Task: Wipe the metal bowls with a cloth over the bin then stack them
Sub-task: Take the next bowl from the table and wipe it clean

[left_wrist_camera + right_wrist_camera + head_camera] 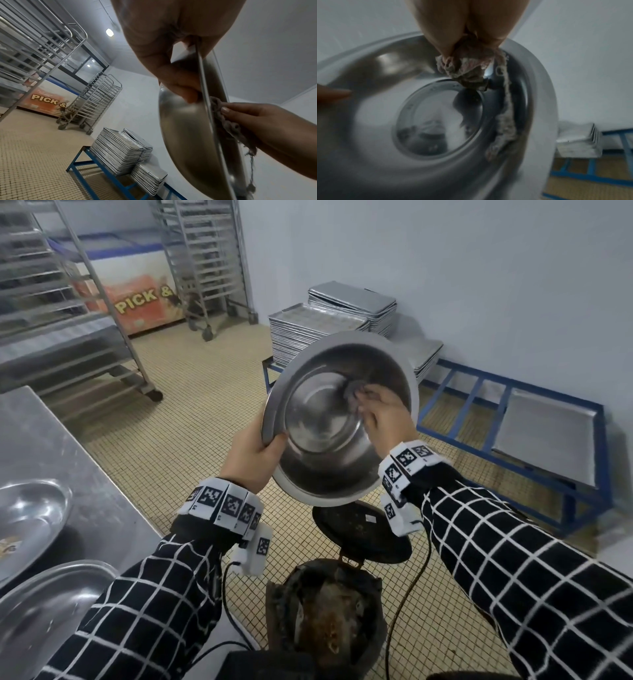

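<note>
Metal bowl [337,419] is tipped on edge above the open bin [329,607], nr centre. Left hand [255,460] pinches its left rim, thumb inside. Right hand [383,416] bunches a cloth [356,392] against the inner wall. Bowl's prob light, stiff and slick w/ residue, so grip the rolled rim.

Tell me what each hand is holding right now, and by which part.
Left hand grips the metal bowl by its rim, thumb inside. Right hand holds a bunched cloth in its fingers, pressed against the bowl's inner wall.
</note>
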Available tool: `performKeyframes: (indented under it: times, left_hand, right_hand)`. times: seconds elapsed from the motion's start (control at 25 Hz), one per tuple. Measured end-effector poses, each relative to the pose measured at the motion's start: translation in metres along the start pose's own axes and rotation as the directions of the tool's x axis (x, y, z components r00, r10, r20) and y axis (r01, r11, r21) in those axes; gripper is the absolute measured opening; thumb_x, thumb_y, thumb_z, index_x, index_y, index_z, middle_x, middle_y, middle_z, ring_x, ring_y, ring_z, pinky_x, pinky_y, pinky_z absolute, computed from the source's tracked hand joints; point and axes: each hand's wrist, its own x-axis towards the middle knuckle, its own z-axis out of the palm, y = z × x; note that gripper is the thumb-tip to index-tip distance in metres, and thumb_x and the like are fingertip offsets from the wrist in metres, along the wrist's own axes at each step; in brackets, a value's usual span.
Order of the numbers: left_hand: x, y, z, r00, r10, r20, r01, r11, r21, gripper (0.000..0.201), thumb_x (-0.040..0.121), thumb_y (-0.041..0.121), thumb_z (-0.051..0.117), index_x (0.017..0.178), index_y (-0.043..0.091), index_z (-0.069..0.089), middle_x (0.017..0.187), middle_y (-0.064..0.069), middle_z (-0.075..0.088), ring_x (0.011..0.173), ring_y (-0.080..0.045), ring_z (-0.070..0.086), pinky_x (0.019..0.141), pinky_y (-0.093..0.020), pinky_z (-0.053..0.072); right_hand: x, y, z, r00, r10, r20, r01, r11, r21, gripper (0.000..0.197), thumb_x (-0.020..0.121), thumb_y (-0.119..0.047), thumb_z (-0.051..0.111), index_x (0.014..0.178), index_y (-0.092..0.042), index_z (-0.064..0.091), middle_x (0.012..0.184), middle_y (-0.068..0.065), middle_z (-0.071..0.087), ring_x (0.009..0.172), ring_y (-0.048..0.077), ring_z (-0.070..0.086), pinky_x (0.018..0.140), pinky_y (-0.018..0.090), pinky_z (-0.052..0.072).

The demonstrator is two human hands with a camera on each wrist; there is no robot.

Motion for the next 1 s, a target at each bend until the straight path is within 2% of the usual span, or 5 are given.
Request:
performKeyframes:
  times: [0.12,0.52,0.64,0.8,1.0]
  left_hand:
    - [0.006,0.004,0.005,0.999,0.032,-0.044,-0.031,0.999,0.022,0.03,0.093,0.012,0.054,0.122,0.021,0.055,0.084,0.013,0.06,0.076,0.001,0.057,0.063,-0.008,0.042]
    - [0.025,0.009,0.015,0.968,0.064,-0.241,-0.078,0.996,-0.049,0.048,0.095,0.015,0.052,0.142,0.013,0.042,0.105,0.003,0.063,0.094,-0.011,0.059,0.073,-0.007,0.046]
    - [0.027,0.007,0.014,0.964,0.073,-0.256,-0.095,0.993,-0.074,0.043,0.096,0.02,0.052,0.137,0.009,0.046,0.11,-0.003,0.065,0.098,-0.014,0.061,0.08,-0.019,0.052]
    - [0.023,0.014,0.021,0.957,0.02,-0.289,-0.08,0.977,-0.199,0.024,0.096,0.022,0.054,0.115,0.008,0.058,0.079,0.01,0.062,0.066,0.008,0.059,0.057,-0.009,0.046]
    - [0.023,0.016,0.009,0.965,0.019,-0.26,-0.069,0.981,-0.183,0.013,0.096,0.023,0.054,0.104,0.015,0.06,0.077,0.01,0.062,0.063,0.011,0.057,0.058,-0.006,0.044]
  right_hand:
    - [-0.012,0.008,0.015,0.997,-0.052,0.06,0.064,0.972,-0.225,0.031,0.093,-0.009,0.053,0.121,-0.001,0.063,0.131,0.018,0.054,0.121,0.036,0.045,0.109,0.032,0.031]
    - [-0.036,-0.038,0.009,0.937,-0.111,0.332,0.106,0.994,0.034,0.024,0.096,-0.01,0.048,0.112,-0.003,0.065,0.101,0.006,0.063,0.085,0.013,0.052,0.076,0.012,0.039]
    - [-0.047,-0.043,0.017,0.956,-0.173,0.235,0.163,0.985,0.062,0.029,0.096,-0.011,0.049,0.121,-0.01,0.062,0.117,0.006,0.063,0.108,0.015,0.054,0.097,0.022,0.039]
    - [-0.064,-0.073,0.041,0.974,-0.195,0.114,0.172,0.968,0.182,0.039,0.102,-0.025,0.038,0.138,-0.012,0.045,0.137,0.002,0.051,0.127,0.006,0.042,0.111,0.021,0.029]
    - [-0.03,-0.043,0.045,0.916,0.003,0.402,0.139,0.936,-0.322,0.056,0.1,-0.048,0.007,0.152,-0.027,0.005,0.16,0.004,0.004,0.147,0.022,0.0,0.118,0.036,0.007]
